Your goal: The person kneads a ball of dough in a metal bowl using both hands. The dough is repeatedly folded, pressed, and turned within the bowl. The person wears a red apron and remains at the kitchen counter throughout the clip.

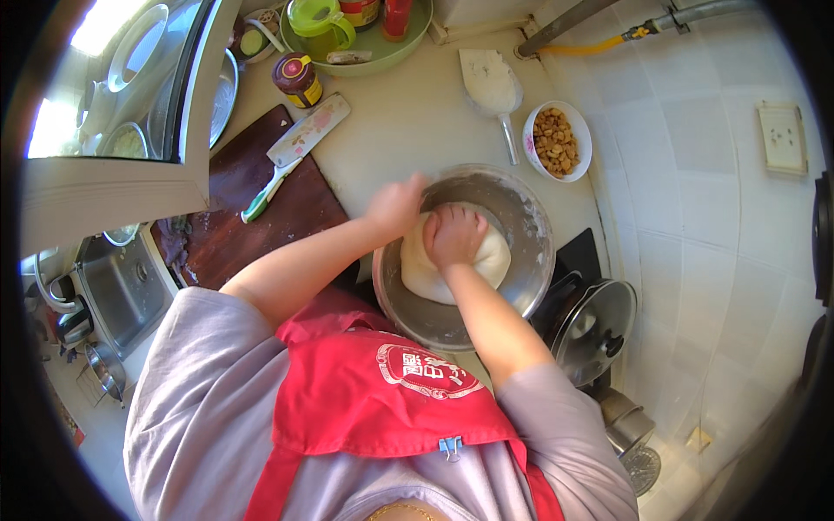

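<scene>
A large ball of white dough (423,273) lies in a round stainless steel bowl (531,286) with flour or dough traces on its inner wall. My right hand (455,236) presses down on top of the dough, its fingers curled into it. At the bowl's upper left rim is my left hand (397,205), slightly blurred; whether it grips the rim does not show clearly. Behind the bowl lies a metal scoop (508,140) full of white flour (492,81). A white bowl (583,140) of brown chunks (554,143) stands to the scoop's right.
To the left, a cleaver (309,130) with a green-and-white handle rests on a dark cutting board (254,241). A dark jar (297,79) and a green basin (397,55) with containers stand behind. A glass-lidded pan (596,332) is at the right, by the tiled wall. An open cabinet door (117,195) juts in upper left.
</scene>
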Action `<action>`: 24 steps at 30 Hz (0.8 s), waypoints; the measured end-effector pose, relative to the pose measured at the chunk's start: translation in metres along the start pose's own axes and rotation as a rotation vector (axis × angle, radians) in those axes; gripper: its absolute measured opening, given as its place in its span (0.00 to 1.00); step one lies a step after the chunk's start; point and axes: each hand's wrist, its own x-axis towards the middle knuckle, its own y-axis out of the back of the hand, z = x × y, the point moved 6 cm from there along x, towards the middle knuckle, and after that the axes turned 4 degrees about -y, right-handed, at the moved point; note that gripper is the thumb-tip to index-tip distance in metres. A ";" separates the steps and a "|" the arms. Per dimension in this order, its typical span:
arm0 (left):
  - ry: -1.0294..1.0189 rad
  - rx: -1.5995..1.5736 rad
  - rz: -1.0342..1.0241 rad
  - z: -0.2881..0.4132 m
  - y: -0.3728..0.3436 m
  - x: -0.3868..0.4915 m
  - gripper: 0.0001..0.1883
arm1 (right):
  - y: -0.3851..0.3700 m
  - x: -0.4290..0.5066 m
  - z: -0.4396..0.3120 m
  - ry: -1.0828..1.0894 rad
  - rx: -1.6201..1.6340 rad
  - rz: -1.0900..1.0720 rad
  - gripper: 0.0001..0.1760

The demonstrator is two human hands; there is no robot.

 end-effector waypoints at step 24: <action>0.038 0.058 0.019 -0.002 -0.003 -0.011 0.14 | -0.001 -0.036 -0.030 0.237 0.030 -0.135 0.11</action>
